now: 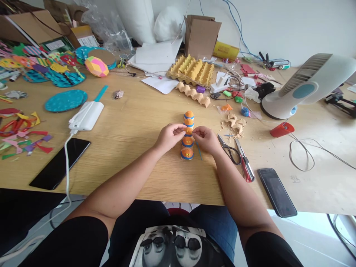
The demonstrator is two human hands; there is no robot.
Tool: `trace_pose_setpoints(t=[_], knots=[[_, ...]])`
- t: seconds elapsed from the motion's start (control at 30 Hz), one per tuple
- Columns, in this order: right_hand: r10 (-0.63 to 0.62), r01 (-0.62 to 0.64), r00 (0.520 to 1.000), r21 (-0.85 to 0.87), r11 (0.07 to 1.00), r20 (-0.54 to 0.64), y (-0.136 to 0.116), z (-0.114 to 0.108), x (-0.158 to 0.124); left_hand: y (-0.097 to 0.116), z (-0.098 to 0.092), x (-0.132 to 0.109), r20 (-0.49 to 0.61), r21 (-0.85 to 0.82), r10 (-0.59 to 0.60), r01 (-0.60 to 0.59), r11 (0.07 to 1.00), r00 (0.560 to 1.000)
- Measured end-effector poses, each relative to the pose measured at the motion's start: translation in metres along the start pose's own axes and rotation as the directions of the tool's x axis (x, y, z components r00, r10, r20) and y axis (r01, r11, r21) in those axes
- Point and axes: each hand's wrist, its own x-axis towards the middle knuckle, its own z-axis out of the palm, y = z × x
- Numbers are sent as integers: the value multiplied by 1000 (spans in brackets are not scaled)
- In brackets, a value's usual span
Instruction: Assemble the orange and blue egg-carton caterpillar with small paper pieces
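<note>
An upright row of several orange domed pieces (187, 153) with blue bands and small yellow dots runs away from me on the wooden table. My left hand (172, 137) touches the left side of the middle dome, its fingers bent together. On the opposite side, my right hand (205, 138) has thumb and forefinger pinched against the same dome; whatever lies between the fingertips is too small to tell. A thin blue strip (199, 151) lies on the table beside the row, just below my right hand.
Black-handled scissors (232, 151) and a red cutter (246, 165) lie right of my right hand, with a phone (277, 192) beyond. Yellow egg trays (192, 71) stand behind. A white fan (299, 87) is at right; a power bank (88, 115) and dark phone (60, 163) are left.
</note>
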Motion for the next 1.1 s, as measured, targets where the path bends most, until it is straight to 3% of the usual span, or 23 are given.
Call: trace_pose_setpoints(t=[0.13, 0.4, 0.9, 1.1], knots=[[-28, 25, 999, -75, 997, -35, -1, 2, 1, 0, 1, 0, 34, 104, 40, -43, 994, 999], [-68, 43, 994, -271, 962, -85, -5, 3, 0, -4, 3, -1, 50, 117, 95, -100, 988, 994], [-124, 88, 989, -349, 933, -83, -10, 4, -3, -2, 3, 0, 54, 132, 132, -139, 981, 990], [-126, 97, 990, -345, 933, -64, -13, 4, -3, 11, 0, -1, -3, 208, 254, -248, 946, 967]])
